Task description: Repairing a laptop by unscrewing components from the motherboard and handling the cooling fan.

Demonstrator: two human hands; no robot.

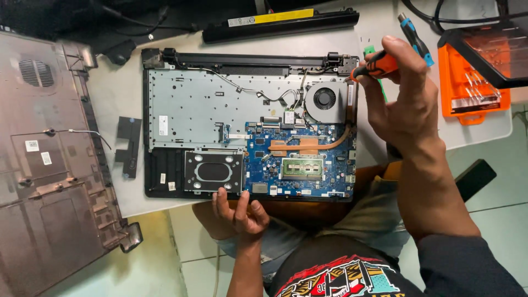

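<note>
Opened laptop point(250, 132) on the white tabletop point(118, 93), near its front edge.
Right hand point(401, 102) grips an orange-handled screwdriver point(377, 65) over the laptop's far right corner, its tip hidden. Left hand point(237, 212) rests loosely curled on the near edge. The blue circuit board point(300, 159) lies bare; the detached plastic base cover point(49, 165) is cut off at left.
</note>
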